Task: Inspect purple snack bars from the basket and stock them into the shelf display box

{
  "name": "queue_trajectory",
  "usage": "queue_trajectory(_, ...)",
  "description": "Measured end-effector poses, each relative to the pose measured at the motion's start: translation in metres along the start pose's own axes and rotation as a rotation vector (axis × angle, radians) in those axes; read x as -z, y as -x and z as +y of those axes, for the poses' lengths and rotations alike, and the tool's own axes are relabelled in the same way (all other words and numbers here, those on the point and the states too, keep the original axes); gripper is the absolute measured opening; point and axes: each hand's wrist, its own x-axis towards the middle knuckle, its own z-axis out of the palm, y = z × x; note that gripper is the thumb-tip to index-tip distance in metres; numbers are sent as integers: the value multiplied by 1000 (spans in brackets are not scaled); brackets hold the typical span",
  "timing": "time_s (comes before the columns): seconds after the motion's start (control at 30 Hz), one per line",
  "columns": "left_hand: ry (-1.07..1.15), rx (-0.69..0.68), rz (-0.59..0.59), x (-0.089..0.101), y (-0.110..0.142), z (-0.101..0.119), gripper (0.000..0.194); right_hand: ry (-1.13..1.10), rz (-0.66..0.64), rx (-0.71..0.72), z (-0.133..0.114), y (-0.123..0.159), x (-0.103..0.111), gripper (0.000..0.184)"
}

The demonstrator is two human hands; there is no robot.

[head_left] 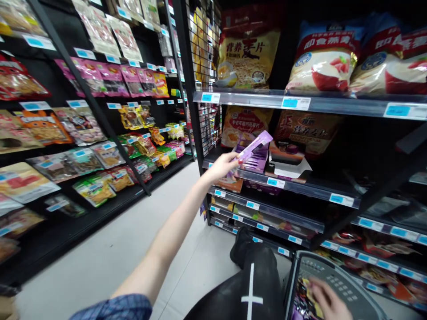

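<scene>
My left hand point(224, 166) reaches forward to a shelf, its fingers closed around a slim purple stick packet point(255, 146) that points up to the right. Just behind it, an open box of purple stick packets point(256, 161) sits on the shelf. At the lower right, my right hand point(330, 300) is over a grey basket point(347, 280), fingers bent against dark, yellow and purple packets point(305, 302). The hand is slightly blurred, and whatever its fingers pinch cannot be made out.
Large oatmeal bags point(323, 60) stand on the upper shelf point(247, 100). Beside the purple box is an opened carton point(290, 164) with a white flap. Snack shelves point(100, 146) line the left across a pale floor point(156, 213). My bent leg point(263, 271) is beside the basket.
</scene>
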Motion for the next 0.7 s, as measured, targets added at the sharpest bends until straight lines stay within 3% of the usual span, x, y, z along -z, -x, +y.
queue_trajectory(0.07,522,82,78,-18,64,7,27,-246,-6,-14,-44,-27,-12,39)
queue_trajectory(0.13,800,192,86,-34,125,14,29,-488,-60,50,-101,-43,-34,38)
queue_trajectory(0.23,896,414,73,-42,198,21,34,-882,-313,134,-175,-40,-84,41)
queue_trajectory(0.3,872,536,61,-37,234,20,38,-1023,-433,119,-199,-22,-119,44)
queue_trajectory(0.37,830,608,42,-29,263,15,39,-1099,-498,74,-203,2,-147,40)
queue_trajectory(0.47,779,629,109,-19,291,6,37,-1177,-448,3,-192,36,-169,27)
queue_trajectory(0.63,786,495,542,-20,302,-5,36,-1201,-353,3,-185,59,-158,17)
queue_trajectory(0.7,798,447,648,-23,299,-6,36,-1179,-317,-1,-189,62,-146,16)
